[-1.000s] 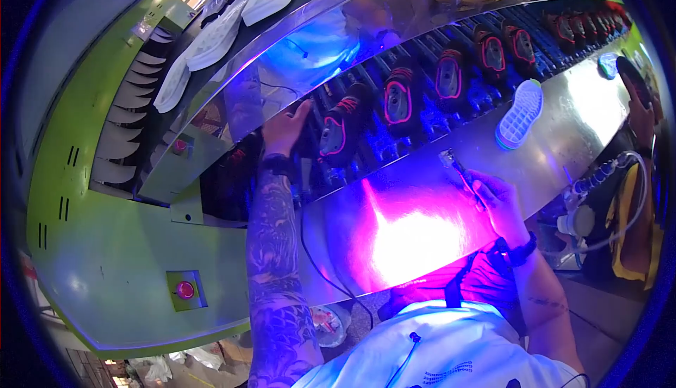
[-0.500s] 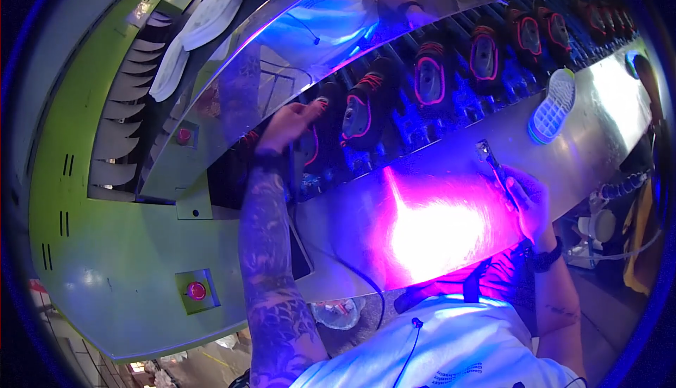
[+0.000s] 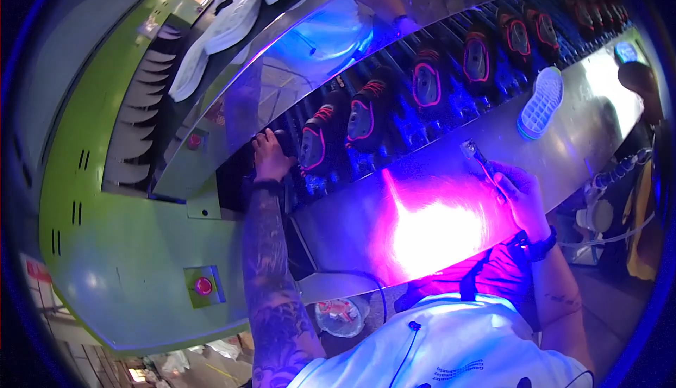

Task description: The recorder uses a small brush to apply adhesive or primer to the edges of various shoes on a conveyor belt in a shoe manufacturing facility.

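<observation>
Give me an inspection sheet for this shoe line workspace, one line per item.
Surface: shiny metal bench, strong pink glare in front of the person.
Job's things: dark shoes with pink trim on the roller conveyor; nearest shoe by the left hand; small brush in the right hand.
Clutter: one pale sole lying on the bench.
Grippers: left hand reaches to the conveyor; right hand grips the brush.
Cables: black cord under the bench edge.
Surroundings: green machine panel with red button; white soles on upper shelf.
</observation>
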Demonstrator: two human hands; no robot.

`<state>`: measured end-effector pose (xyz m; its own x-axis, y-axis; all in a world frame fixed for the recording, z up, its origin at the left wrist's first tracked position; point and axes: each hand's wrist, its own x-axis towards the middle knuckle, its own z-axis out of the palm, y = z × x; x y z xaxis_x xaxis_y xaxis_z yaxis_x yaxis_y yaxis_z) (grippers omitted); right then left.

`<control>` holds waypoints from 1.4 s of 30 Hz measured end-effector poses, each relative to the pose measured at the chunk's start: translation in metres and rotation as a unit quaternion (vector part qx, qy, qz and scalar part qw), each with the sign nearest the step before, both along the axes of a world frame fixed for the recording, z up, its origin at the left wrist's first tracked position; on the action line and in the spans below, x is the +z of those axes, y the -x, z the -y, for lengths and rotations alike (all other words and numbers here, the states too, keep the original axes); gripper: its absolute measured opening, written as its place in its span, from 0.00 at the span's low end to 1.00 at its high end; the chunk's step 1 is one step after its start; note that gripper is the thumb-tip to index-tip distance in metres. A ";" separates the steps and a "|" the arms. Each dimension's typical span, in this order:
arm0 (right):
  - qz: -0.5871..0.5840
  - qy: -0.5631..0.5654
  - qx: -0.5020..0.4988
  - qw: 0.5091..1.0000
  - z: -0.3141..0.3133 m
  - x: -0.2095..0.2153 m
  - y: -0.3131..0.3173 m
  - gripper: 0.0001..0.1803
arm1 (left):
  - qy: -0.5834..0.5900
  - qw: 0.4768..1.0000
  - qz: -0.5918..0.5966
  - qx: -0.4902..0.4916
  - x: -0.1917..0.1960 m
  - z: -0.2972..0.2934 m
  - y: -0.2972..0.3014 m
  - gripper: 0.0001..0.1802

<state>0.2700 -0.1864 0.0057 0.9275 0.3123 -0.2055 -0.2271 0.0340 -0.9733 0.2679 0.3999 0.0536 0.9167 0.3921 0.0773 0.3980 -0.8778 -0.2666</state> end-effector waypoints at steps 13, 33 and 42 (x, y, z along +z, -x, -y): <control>0.206 0.203 0.071 0.955 -0.024 0.041 0.040 0.16 | 0.403 0.764 0.406 -0.299 0.060 0.284 0.219 0.56; 0.093 0.271 0.179 0.941 -0.058 0.057 0.088 0.16 | 0.237 0.740 0.298 -0.555 -0.055 0.346 0.300 0.29; 0.131 0.198 0.164 0.957 -0.038 0.046 0.119 0.17 | 0.286 0.741 0.274 -0.542 -0.047 0.344 0.301 0.30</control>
